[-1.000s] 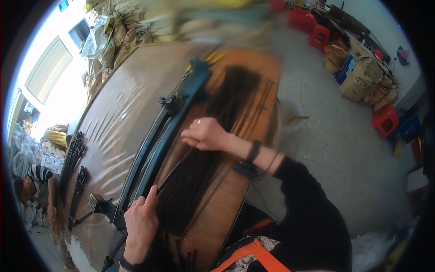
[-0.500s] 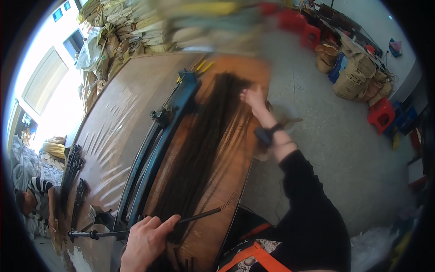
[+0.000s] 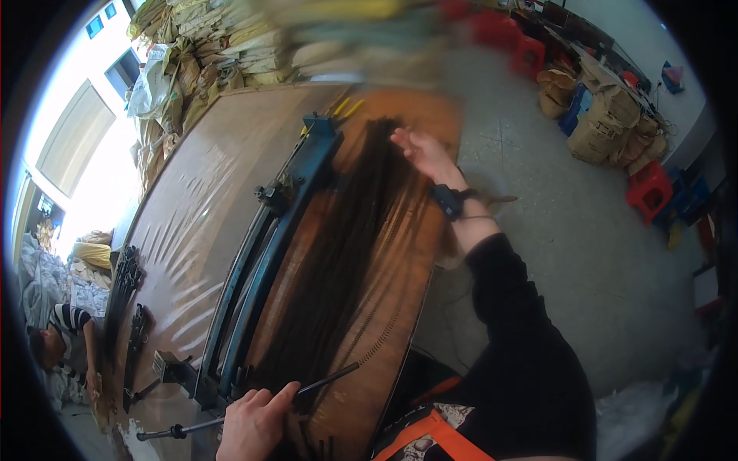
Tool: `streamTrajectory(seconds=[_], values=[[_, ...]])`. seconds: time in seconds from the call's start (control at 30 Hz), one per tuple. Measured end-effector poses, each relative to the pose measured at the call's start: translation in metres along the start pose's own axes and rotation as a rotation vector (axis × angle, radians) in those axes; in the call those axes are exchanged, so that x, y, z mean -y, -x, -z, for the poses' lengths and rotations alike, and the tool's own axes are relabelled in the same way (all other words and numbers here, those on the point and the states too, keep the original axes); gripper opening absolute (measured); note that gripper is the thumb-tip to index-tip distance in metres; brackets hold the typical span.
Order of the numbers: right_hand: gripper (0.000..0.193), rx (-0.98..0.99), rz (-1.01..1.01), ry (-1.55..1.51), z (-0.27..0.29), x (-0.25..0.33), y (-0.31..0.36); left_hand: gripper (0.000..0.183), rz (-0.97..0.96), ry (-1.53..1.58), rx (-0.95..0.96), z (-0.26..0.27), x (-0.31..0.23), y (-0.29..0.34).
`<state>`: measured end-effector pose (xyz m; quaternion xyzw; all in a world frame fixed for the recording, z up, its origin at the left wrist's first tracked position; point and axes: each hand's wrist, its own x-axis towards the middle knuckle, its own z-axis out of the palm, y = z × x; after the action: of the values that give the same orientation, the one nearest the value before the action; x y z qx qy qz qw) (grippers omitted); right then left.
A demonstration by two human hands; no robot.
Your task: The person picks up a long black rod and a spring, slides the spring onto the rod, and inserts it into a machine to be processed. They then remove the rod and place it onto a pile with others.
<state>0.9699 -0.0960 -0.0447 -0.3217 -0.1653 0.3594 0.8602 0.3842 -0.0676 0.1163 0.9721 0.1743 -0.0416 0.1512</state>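
My left hand (image 3: 254, 422), low in the picture, is closed around a thin dark rod (image 3: 329, 378). A collar shows near the rod's left end, and a thin coil spring (image 3: 380, 338) trails from its right end. Beyond it, a thick bundle of long dark strands, seemingly coil springs (image 3: 338, 238), lies lengthwise on the orange-brown tabletop (image 3: 415, 111). My right hand (image 3: 427, 154) is at the far end of this bundle, its fingers stretched out and apart. No held thing can be made out there. A dark device is strapped to that wrist.
Left of the bundle runs a long blue metal fixture (image 3: 265, 265) with yellow handles (image 3: 351, 109). Plastic film (image 3: 192, 200) covers the table's left part, with dark bunched pieces (image 3: 123, 288) on it. A person (image 3: 73, 338) sits at the left. Sacks (image 3: 223, 42) and red stools (image 3: 649, 190) stand around.
My right hand has moved a little up and left, and its fingers have spread. My left hand has shifted down and right, and the rod's left end has swung lower.
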Motion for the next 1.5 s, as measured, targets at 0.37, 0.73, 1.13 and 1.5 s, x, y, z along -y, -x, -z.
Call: streamTrajectory(seconds=[0.37,0.73,1.13,1.5], values=[[0.042,-0.203,-0.088,0.182,0.005,-0.022,0.009,0.039,0.000,-0.049,-0.010,0.002,0.000,0.009],[0.014,0.811,0.519,1.220,-0.177,-0.142,0.221,0.045,0.323,-0.051,-0.466,-0.010,0.084,0.104],[0.017,0.968,0.293,0.765,-0.313,-0.250,0.355,0.045,0.350,-0.370,-0.371,-0.019,0.067,0.202],[0.026,1.058,0.878,0.821,-0.305,-0.257,0.331,0.046,0.407,-0.487,-0.440,-0.041,0.073,0.214]])
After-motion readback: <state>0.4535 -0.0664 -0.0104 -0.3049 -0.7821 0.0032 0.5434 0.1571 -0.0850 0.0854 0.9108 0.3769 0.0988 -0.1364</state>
